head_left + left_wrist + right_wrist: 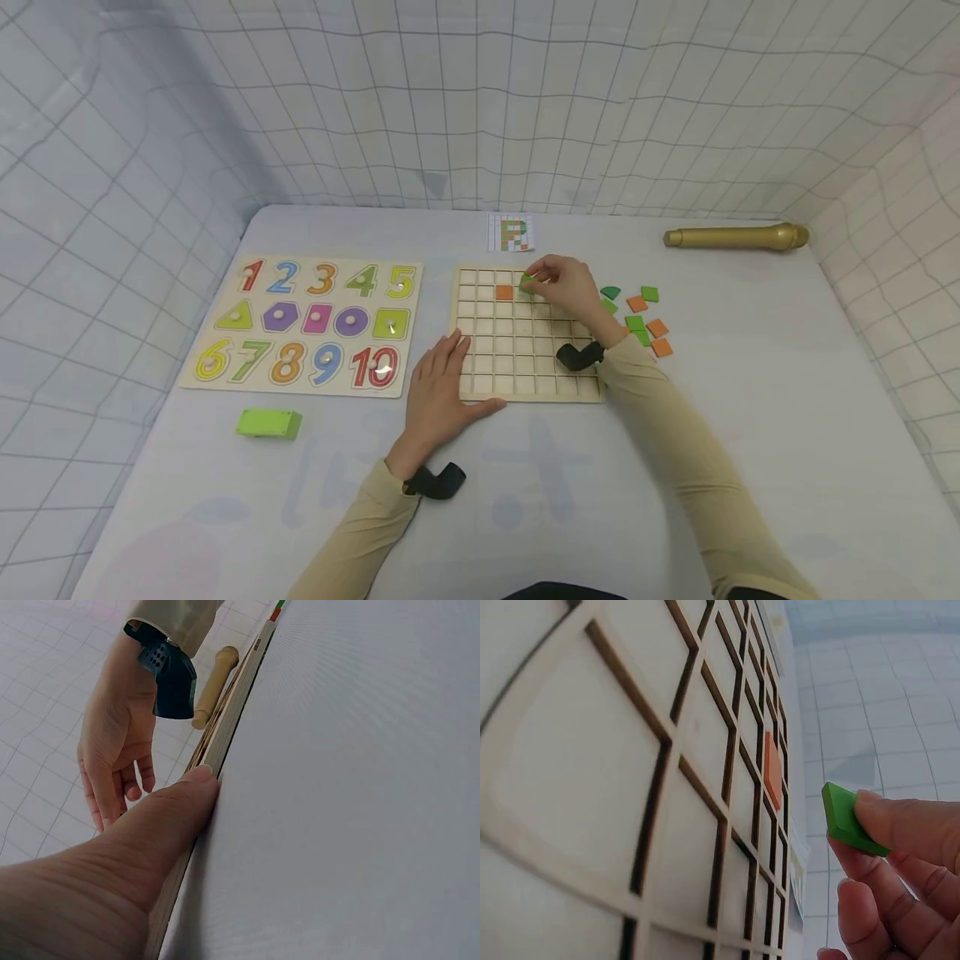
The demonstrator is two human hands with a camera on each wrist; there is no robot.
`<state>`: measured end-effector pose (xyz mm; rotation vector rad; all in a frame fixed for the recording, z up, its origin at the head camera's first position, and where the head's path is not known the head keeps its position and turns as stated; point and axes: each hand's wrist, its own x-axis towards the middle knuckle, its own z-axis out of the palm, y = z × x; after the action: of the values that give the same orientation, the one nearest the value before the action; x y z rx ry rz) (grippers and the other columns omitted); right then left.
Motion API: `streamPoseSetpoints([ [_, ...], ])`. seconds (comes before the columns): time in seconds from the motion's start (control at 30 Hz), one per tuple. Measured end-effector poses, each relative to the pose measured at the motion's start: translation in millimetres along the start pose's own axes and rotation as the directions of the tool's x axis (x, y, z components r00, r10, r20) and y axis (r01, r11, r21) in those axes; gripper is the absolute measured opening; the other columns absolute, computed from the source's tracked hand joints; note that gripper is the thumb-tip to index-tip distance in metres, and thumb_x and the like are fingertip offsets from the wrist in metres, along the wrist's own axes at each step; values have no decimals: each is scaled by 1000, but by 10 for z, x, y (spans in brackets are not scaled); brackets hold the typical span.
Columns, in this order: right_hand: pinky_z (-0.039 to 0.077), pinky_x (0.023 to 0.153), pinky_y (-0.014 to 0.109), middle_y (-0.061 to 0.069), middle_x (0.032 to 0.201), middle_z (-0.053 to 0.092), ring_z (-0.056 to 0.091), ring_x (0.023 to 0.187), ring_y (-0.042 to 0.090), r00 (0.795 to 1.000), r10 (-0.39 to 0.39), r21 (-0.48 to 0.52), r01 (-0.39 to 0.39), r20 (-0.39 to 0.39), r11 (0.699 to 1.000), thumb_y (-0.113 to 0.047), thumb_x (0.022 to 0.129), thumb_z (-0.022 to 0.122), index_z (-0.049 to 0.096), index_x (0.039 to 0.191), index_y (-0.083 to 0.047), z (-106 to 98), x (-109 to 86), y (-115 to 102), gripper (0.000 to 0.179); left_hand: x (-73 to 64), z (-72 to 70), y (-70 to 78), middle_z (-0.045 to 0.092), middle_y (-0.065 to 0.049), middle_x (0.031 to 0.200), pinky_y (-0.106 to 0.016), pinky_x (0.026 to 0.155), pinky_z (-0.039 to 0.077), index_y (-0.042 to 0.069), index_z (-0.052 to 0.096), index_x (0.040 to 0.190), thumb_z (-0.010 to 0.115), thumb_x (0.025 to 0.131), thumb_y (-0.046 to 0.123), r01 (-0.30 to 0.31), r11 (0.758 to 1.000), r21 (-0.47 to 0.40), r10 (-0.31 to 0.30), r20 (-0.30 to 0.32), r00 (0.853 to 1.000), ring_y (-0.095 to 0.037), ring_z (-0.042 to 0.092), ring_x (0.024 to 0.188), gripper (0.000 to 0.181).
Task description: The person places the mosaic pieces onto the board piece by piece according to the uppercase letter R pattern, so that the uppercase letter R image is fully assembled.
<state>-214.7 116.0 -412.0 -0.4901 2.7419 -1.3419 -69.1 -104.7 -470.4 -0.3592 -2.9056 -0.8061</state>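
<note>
A wooden grid board [523,395] lies on the table, with one orange square tile [504,292] in a cell of its upper part. My right hand [564,287] pinches a green tile [847,819] between thumb and fingers over the board's far side; in the right wrist view the tile stands off the grid. At the near left corner, my left hand [438,390] rests against the board, fingers stretched along the left side. Its thumb [172,814] presses on the near edge.
Loose green and orange tiles [660,347] lie right of the board. Beyond it is a small printed pattern card [511,232]. A number-and-shape puzzle [300,326] sits at left, with a green block [268,424] below it. A gold microphone-like object [735,237] lies far right.
</note>
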Motion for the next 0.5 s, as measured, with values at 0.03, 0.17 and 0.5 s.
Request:
streamPoseSetpoints([
  [0.03,44,60,30,8,86,68,59,70,21,1000,-6,-4,6,13,1000,-17,85,72,70,98,-3,33,8,-13,19,1,2,0,26,-9,152,-45,110,16,7,34,147,72,69,64,0,1000,0,0,-2,1000,-27,20,139,104],
  [0.17,46,64,32,7,86,68,61,76,20,998,18,-21,-17,53,1000,-19,85,72,71,98,-6,147,25,-66,19,3,-2,5,27,-9,152,-44,110,17,7,35,146,72,69,63,-6,1000,-3,6,-9,1000,-27,20,139,103],
  [0.5,46,67,32,3,82,68,61,76,18,993,54,-48,-49,109,998,-22,82,76,72,89,-7,305,36,-100,17,1,-27,21,27,-8,152,-43,110,16,6,35,146,73,69,63,0,1000,-15,0,-5,1000,-26,20,139,103],
])
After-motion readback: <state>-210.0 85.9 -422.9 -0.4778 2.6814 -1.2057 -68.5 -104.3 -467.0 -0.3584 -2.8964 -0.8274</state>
